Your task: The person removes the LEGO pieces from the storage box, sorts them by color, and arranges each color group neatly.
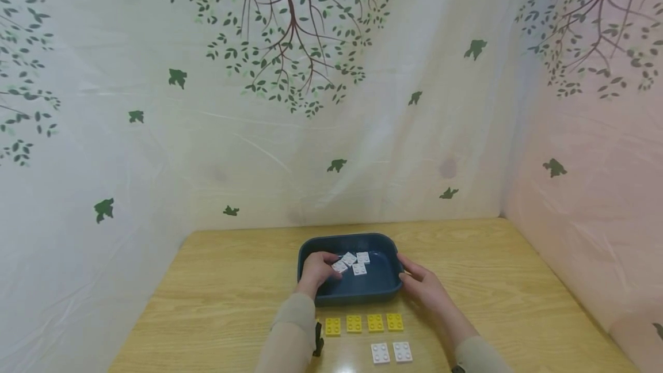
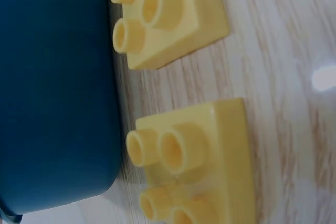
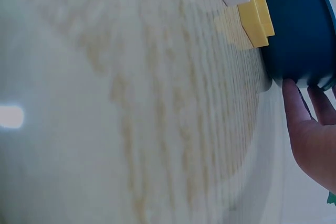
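Observation:
A dark blue bin (image 1: 357, 299) stands on the table with several white toy bricks (image 1: 359, 269) lying in it. My left hand (image 1: 317, 269) reaches over its left side, with finger and thumb on either side of the nearest white brick (image 1: 339, 267). Whether they pinch that brick I cannot tell. Against the bin's right wall, my right hand (image 1: 426, 288) rests its extended fingers and thumb; the right wrist view also has these fingers (image 3: 295, 100) at the bin's outer side. The left hand is out of its own wrist view, which looks at yellow bricks (image 2: 226, 150) beside the bin.
In front of the bin runs a row of yellow bricks (image 1: 354, 323), its left end partly covered by my left forearm. Two white bricks (image 1: 380, 353) lie nearer me. A printed curtain (image 1: 362, 194) hangs behind the wooden table (image 1: 481, 258).

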Demonstrator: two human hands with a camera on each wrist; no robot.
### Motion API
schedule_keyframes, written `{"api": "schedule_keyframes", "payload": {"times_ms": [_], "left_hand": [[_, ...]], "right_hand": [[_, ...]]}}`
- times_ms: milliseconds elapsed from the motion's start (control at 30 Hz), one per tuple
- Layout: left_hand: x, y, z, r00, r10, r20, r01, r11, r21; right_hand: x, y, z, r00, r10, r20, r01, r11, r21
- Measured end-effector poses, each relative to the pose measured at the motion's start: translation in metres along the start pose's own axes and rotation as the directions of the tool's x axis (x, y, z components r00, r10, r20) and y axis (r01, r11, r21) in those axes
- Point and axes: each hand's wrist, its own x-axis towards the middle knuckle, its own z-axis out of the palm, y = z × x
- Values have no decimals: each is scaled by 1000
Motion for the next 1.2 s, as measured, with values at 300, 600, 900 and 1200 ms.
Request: {"api": "schedule_keyframes", "payload": {"times_ms": [300, 600, 900, 1200], "left_hand": [[-1, 2, 1, 1000, 20, 1, -20, 999, 37], [0, 4, 2, 1000, 17, 20, -18, 998, 57], [-2, 7, 2, 1000, 19, 18, -20, 997, 71], [1, 4, 5, 998, 49, 32, -52, 993, 105]], "right_hand": [[2, 1, 0, 1000, 0, -5, 0, 1000, -7], [2, 0, 0, 1000, -15, 6, 15, 999, -33], [0, -1, 1, 1000, -15, 8, 15, 1000, -15], [0, -1, 1, 1000, -19, -1, 19, 998, -52]]}}
